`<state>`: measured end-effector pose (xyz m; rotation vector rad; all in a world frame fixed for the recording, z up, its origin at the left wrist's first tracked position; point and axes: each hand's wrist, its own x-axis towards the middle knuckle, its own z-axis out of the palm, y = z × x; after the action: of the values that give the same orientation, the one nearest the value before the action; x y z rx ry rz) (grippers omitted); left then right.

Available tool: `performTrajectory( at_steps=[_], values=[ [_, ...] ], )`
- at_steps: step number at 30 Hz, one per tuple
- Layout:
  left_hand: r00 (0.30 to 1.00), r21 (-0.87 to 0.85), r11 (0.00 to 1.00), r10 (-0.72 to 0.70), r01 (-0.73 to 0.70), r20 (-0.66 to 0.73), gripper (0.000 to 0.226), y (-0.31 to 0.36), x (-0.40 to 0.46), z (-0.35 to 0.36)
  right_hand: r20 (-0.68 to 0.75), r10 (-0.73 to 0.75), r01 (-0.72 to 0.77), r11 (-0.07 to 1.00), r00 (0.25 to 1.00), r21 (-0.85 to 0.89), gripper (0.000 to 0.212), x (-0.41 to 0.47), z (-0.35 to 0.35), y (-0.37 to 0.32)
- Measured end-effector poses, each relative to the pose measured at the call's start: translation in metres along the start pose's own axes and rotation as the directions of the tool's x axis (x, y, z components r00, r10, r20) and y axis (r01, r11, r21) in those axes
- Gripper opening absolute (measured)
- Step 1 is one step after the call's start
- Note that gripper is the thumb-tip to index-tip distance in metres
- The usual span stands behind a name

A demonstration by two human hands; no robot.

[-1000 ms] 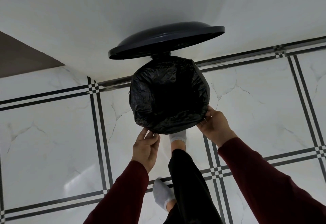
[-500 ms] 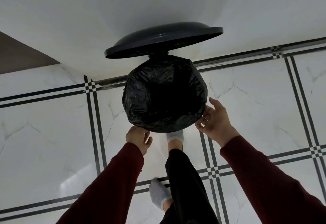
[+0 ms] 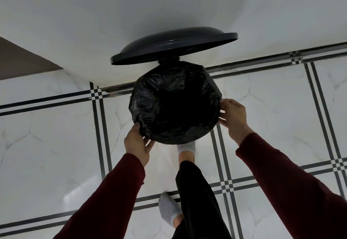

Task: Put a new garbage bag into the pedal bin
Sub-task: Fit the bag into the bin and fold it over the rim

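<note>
The pedal bin stands against the wall with its dark round lid (image 3: 172, 46) raised. A black garbage bag (image 3: 150, 103) lines the bin, and its crinkled edge is folded outward over the rim, hiding the bin's body. My left hand (image 3: 138, 143) pinches the bag's edge at the near-left of the rim. My right hand (image 3: 232, 115) holds the bag's edge at the right side of the rim. One socked foot (image 3: 186, 149) sits under the bin's front edge, where the pedal is hidden.
A white wall (image 3: 169, 3) rises right behind the bin. The floor (image 3: 56, 135) is white marble tile with black double lines. My other socked foot (image 3: 168, 211) stands further back on the floor. A brown surface (image 3: 22, 60) shows at the far left.
My left hand has risen to the near-left rim and taken hold of the bag's edge. My right hand has slid up along the right side and closed on the bag.
</note>
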<state>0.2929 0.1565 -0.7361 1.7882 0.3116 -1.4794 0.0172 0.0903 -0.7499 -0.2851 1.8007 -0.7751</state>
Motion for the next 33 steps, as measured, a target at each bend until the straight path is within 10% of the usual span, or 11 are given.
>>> performTrajectory(
  at_steps=[10,15,29,33],
  values=[
    [0.918,0.206,0.948,0.293,-0.243,-0.268,0.02,0.015,0.024,0.013,-0.166,-0.135,0.086,0.958,0.977,-0.275,0.049,0.008,0.013,-0.014],
    [0.909,0.317,0.899,0.372,-0.302,-0.189,0.023,0.032,0.022,0.023,-0.131,-0.378,0.281,0.842,0.917,-0.461,0.006,0.017,0.018,-0.033],
    [0.826,0.587,0.68,0.563,-0.439,-0.034,0.019,0.059,0.038,0.036,0.088,-0.275,0.276,0.781,0.957,-0.56,0.045,0.043,0.04,-0.066],
    [0.712,0.671,0.469,0.691,-0.575,0.127,0.014,0.068,0.05,0.032,0.157,-0.462,0.43,0.576,0.873,-0.695,0.02,0.049,0.049,-0.079]
  ],
)
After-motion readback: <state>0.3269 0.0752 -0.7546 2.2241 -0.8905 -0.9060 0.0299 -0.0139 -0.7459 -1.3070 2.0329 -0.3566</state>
